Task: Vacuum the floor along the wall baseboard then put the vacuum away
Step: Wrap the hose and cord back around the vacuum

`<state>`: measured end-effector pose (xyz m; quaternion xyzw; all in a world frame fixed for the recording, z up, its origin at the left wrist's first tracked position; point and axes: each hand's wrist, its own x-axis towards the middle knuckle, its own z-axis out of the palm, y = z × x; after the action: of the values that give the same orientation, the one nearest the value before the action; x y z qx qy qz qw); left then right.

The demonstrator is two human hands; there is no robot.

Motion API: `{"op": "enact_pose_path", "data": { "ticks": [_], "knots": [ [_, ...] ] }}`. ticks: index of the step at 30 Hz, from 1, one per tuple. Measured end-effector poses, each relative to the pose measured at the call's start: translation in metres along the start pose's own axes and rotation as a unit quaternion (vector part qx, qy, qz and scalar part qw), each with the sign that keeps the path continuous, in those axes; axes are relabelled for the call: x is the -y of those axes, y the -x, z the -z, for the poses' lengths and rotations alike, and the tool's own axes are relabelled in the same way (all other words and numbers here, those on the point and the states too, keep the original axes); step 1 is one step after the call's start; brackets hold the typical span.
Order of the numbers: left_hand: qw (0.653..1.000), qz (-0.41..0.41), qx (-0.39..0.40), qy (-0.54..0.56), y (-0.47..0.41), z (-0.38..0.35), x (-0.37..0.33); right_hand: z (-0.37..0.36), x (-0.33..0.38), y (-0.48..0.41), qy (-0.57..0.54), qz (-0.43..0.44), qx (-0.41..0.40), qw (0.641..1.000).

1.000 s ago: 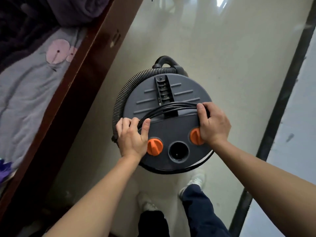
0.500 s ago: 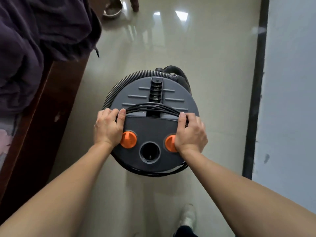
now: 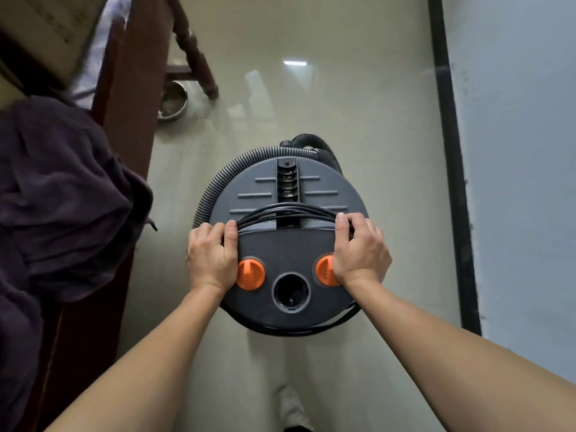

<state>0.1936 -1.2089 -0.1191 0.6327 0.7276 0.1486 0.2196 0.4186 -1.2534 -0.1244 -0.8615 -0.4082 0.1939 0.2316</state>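
Observation:
A round dark grey canister vacuum (image 3: 288, 194) is held up in front of me above the glossy tiled floor (image 3: 358, 104). Its ribbed hose (image 3: 215, 185) coils round the left and far rim, and a black power cord (image 3: 290, 212) is wound across the top. Two orange knobs and a round socket sit on the near part of the lid. My left hand (image 3: 212, 257) grips the left edge with the thumb over the cord. My right hand (image 3: 361, 251) grips the right edge, its thumb on the cord too. The black baseboard (image 3: 452, 169) runs along the wall on the right.
A dark wooden bed frame (image 3: 131, 126) with a dark purple cloth (image 3: 62, 198) hanging over it lines the left side. A metal bowl (image 3: 173, 101) lies on the floor beside a wooden furniture leg (image 3: 194, 54). My shoe (image 3: 291, 406) shows below the vacuum.
I have carried the vacuum forward along the aisle between bed and wall. The bowl and furniture leg have come nearer. Both hands keep the same grip.

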Motion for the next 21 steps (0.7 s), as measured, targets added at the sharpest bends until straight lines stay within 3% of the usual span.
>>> {"op": "enact_pose_path", "data": {
  "ticks": [21],
  "knots": [
    [1.0,-0.003,-0.005,0.01,-0.383,-0.028,-0.152,-0.04,0.157,-0.366,-0.029,-0.022,-0.015,0.999]
  ]
}}
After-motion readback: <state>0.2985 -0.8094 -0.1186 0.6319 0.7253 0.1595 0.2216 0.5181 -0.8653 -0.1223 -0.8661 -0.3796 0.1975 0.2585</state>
